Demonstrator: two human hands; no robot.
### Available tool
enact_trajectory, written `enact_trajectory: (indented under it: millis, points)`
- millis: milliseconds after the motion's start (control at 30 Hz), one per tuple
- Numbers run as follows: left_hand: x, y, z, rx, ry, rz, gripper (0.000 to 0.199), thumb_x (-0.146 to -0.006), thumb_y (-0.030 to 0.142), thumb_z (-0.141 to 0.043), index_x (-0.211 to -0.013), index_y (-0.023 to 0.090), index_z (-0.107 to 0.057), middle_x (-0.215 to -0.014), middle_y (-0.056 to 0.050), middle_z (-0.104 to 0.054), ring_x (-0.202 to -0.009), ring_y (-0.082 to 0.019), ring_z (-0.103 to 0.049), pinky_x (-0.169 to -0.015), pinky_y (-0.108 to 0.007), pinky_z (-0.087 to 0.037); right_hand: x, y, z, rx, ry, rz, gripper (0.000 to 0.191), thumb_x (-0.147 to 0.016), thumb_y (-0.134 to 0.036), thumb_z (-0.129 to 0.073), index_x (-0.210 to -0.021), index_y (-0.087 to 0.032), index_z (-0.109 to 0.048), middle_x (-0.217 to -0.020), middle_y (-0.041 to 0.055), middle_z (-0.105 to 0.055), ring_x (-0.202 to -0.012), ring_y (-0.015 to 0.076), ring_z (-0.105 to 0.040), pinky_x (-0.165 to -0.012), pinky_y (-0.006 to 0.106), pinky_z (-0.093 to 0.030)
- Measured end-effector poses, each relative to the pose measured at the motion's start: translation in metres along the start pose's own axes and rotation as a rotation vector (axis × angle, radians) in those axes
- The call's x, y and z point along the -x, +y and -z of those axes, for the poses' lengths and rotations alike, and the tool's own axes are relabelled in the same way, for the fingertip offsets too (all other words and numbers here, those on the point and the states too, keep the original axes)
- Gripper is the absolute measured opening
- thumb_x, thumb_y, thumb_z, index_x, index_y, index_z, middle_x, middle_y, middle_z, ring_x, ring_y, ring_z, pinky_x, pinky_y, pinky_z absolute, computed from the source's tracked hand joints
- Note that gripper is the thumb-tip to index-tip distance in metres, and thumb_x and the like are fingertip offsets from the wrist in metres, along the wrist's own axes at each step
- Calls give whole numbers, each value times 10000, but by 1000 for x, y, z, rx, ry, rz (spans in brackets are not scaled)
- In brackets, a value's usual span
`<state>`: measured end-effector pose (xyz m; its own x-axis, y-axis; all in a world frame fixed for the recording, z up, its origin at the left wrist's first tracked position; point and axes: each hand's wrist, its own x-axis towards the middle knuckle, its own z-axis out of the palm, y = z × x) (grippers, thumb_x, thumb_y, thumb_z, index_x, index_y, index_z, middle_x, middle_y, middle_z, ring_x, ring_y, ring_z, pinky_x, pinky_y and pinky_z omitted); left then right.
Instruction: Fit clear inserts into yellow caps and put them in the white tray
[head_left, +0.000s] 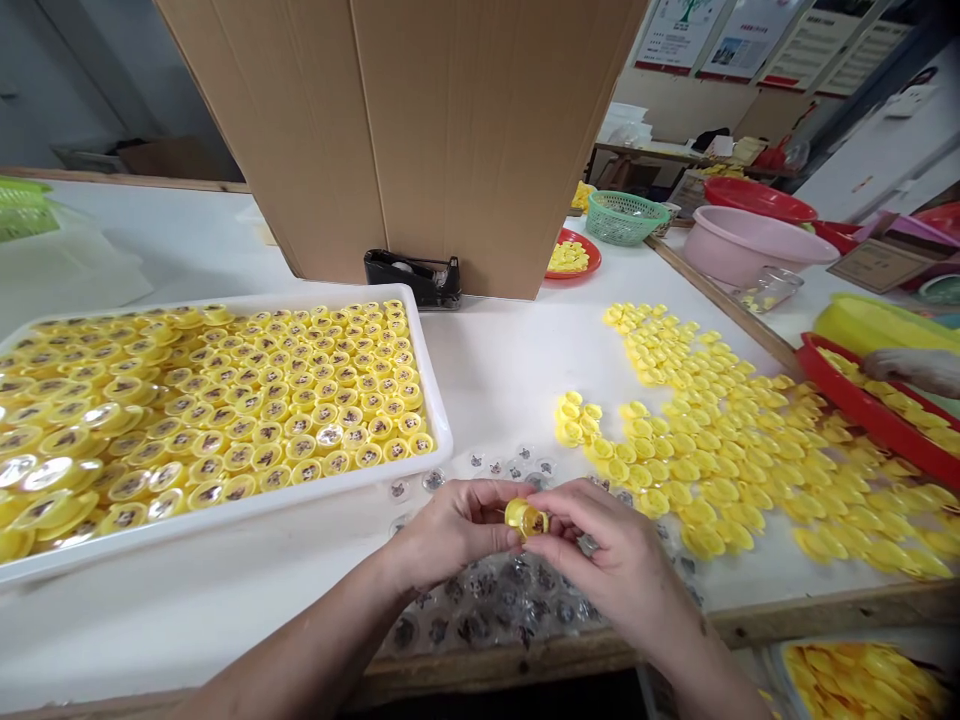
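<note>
Low down near me is the wooden edge (787, 612) of the counter (510, 370), and past it, low on the right, a pile of yellow bits (862, 680). My left fingers (491, 538) and my right fingers (562, 556) are pinched in close on one small yellow piece (525, 518). It is up off the counter, between my two hands, and tilted. I think I am in the middle of working on this one piece. To go on, it seems to call for a soft, steady pinch on both sides, so it does not slip or spin. I cannot tell if its parts are pushed fully together.

Under my hands lie clear round bits (487, 600) with little dark pictures. To the right, many loose yellow pieces (690, 440) are spread out. To the left, a white tray (441, 425) holds rows of yellow pieces with small round pictures on top.

Further off, another person's hand (911, 368) is at a red tray (862, 420). A black tape holder (412, 275) sits by a big brown box (450, 120), and I see no words on either one. Past them are a green basket (622, 215) and a pink tub (750, 240). On the far wall are posters (682, 35), one with a green tree, but their writing is too small to read
</note>
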<state>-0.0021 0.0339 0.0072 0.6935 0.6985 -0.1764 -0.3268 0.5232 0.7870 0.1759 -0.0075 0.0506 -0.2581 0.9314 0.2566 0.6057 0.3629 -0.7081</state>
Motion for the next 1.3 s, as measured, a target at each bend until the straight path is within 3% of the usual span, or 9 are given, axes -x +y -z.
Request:
enact_trajectory:
  millis: [167,333,600,733,1300]
  points:
    - [-1,0,1,47,29,6,423,-686,194,-768,-1092,186,-648,-918,-48,-689,-785,-135,-634,-713,-276,-510,-2,-3,5,28,-16,76,312,-785,-42,-608,-1047,-211,-586,-945,15,-593,-803,137,-572,-706,257,-486]
    - [-1,-2,1,41,60,6,375,-683,214,-773,-1032,135,-661,-858,-59,-673,-733,-134,-630,-647,-252,-516,-3,-5,6,24,-12,113,314,-795,-32,-612,-1043,-223,-586,-995,14,-586,-894,141,-567,-775,250,-469]
    - [-1,-8,1,124,9,-29,324,-725,239,-743,-1023,133,-674,-811,-45,-654,-671,-95,-605,-581,-190,-494,-5,-7,7,18,8,132,286,-793,-47,-660,-1007,-229,-607,-953,1,-613,-887,137,-583,-766,236,-474]
    - [-1,-7,1,155,-10,-19,345,-716,268,-750,-1023,135,-668,-833,-53,-657,-705,-122,-634,-634,-237,-532,-7,-13,10,63,-6,144,289,-805,-61,-643,-1044,-217,-599,-976,15,-620,-898,141,-589,-760,237,-491]
    - [0,-10,-5,208,92,-80,330,-624,223,-815,-917,128,-696,-786,-38,-683,-679,-114,-629,-628,-234,-508,-7,-16,3,121,36,71,189,-832,-147,-617,-990,-227,-681,-930,33,-671,-824,175,-639,-705,279,-552]
